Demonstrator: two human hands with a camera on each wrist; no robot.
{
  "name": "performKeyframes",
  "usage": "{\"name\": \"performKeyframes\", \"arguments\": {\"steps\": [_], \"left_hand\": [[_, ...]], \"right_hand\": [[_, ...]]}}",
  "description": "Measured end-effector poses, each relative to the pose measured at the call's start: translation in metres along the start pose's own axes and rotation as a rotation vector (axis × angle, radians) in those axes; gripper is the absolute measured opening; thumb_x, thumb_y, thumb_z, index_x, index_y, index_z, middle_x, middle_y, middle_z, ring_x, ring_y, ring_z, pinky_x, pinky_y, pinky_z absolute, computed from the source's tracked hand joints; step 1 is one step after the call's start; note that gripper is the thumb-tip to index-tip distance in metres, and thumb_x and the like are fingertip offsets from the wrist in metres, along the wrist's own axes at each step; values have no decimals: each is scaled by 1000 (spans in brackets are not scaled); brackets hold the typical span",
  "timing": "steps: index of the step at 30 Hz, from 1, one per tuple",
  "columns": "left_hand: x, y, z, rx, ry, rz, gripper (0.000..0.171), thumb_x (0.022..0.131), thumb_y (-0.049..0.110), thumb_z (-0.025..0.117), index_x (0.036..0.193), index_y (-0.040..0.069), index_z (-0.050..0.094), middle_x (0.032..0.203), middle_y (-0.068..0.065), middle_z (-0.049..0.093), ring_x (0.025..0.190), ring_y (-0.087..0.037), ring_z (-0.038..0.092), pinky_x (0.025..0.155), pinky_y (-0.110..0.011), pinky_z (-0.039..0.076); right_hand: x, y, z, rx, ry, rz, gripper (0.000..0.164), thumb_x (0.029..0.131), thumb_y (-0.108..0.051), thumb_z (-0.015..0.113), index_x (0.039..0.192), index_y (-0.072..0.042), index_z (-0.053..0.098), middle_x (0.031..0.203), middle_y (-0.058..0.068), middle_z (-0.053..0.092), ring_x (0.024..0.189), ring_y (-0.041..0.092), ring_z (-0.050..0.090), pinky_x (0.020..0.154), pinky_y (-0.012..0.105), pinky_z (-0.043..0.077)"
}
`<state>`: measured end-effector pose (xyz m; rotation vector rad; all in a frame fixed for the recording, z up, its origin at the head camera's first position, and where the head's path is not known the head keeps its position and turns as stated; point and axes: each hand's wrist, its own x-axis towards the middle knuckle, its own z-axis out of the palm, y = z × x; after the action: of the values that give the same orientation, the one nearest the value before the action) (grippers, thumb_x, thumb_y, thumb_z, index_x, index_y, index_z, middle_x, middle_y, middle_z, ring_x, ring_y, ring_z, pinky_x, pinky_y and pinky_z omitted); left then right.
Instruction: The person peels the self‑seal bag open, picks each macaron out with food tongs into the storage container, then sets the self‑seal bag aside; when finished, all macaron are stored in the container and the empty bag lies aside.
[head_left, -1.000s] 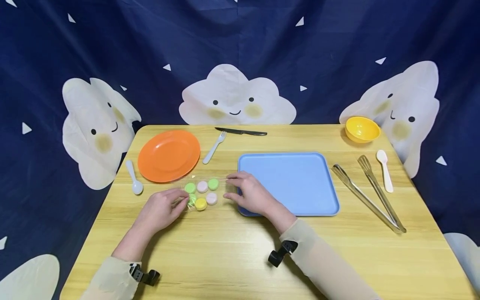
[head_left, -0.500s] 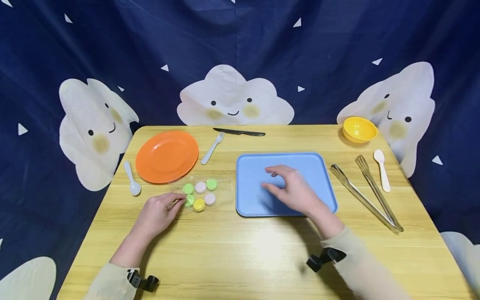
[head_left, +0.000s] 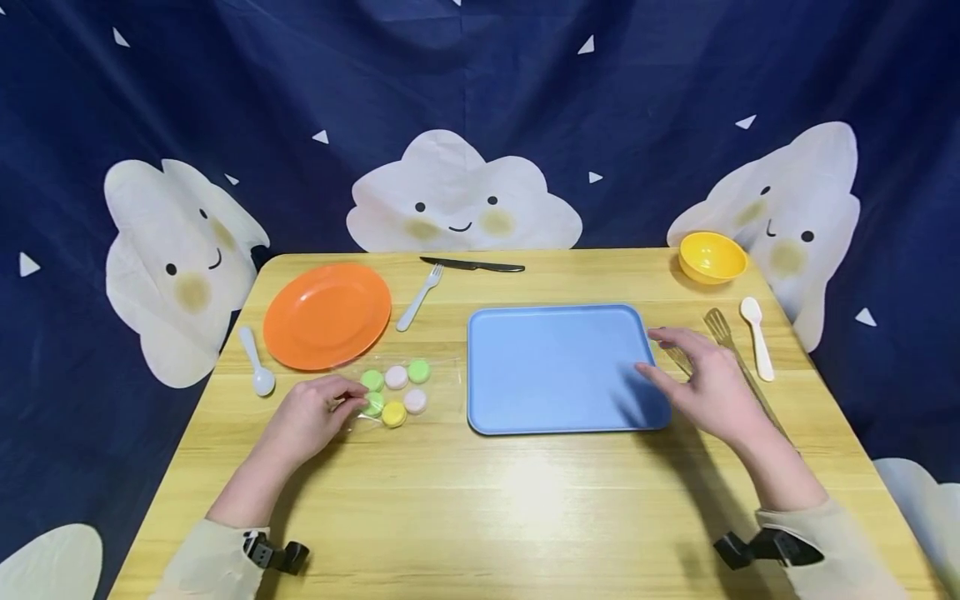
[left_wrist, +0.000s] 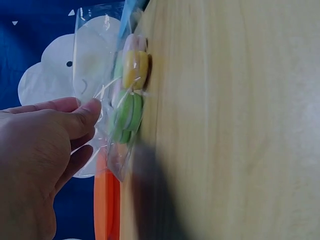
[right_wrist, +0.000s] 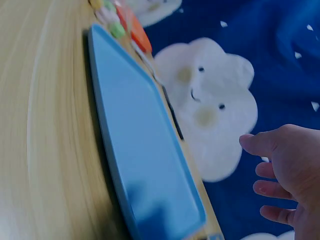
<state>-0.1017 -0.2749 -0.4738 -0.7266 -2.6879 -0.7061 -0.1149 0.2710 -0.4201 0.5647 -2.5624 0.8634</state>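
Wooden table (head_left: 420, 508), orange plate (head_left: 327, 317), fork (head_left: 419, 298), knife (head_left: 472, 265), bagged macarons (head_left: 396, 377), blue tray (head_left: 562, 367), tongs (head_left: 721, 327), yellow bowl (head_left: 712, 258), two spoons (head_left: 757, 340)

A dark blue cloth (head_left: 480, 75) with soft folds hangs behind the far edge of the surface (head_left: 390, 508) and along both side edges. White triangles (head_left: 321, 137) dot it. A smiling white cloud (head_left: 465, 200) sits at the middle of the far edge, others near both far corners. The surface is pale, wood-grained, with a bright glare (head_left: 534, 487) toward the near edge.
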Motion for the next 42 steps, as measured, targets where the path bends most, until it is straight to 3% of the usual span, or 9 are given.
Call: {"name": "performKeyframes", "arguments": {"steps": [4,14,17,22,24,30,36,42], "left_hand": [[1,-1,-2,-32,-31,-25,19,85,0,88,101,7,80,97,-2,77,87,-20,75,74,-41,64],[-8,-4,-3,-68,-27,-65,16,89,-2,84,101,9,81,97,5,72,84,-11,66,69,-34,60],[-11,-4,-2,-72,-13,-94,14,91,0,82,100,10,81,100,5,73,86,-12,68,71,-36,61],[-13,-3,1,-98,24,-117,12,94,0,80,101,10,79,100,5,74,88,-13,70,72,-35,63],[-13,-1,4,-117,47,-113,13,93,-2,80,100,8,78,98,5,74,88,-13,71,73,-30,63],[-14,1,11,-175,120,-121,15,91,-6,80,99,6,78,96,0,76,86,-16,72,78,-12,56],[-13,2,17,-214,163,-126,15,92,-6,80,99,6,78,96,-1,76,86,-18,73,79,-10,55],[-15,1,19,-247,192,-147,15,91,-7,79,99,6,78,95,0,76,85,-19,73,78,-9,55]], "right_hand": [[-11,14,-16,-9,25,62,50,79,-6,93,124,1,72,113,17,75,105,35,68,94,10,38],[-33,48,-37,-30,34,203,55,84,-13,91,132,1,68,124,28,68,114,47,63,97,7,31],[-39,56,-39,-44,31,231,57,85,-15,90,133,4,66,125,29,67,111,46,62,92,18,38],[-51,67,-38,-55,-21,352,72,87,-23,89,141,12,55,131,37,60,113,53,57,88,59,44],[-57,72,-37,-53,-37,404,78,87,-25,89,143,13,51,133,40,56,117,57,54,89,68,43],[-75,87,-31,-71,-34,473,86,84,-28,92,144,14,47,130,40,56,112,56,55,87,65,44],[-85,99,-25,-120,-22,480,89,82,-30,93,141,18,47,123,37,58,101,50,56,79,56,43],[-89,109,-17,-137,-71,467,76,90,-33,86,133,19,51,103,35,55,98,54,53,81,68,42]]}}
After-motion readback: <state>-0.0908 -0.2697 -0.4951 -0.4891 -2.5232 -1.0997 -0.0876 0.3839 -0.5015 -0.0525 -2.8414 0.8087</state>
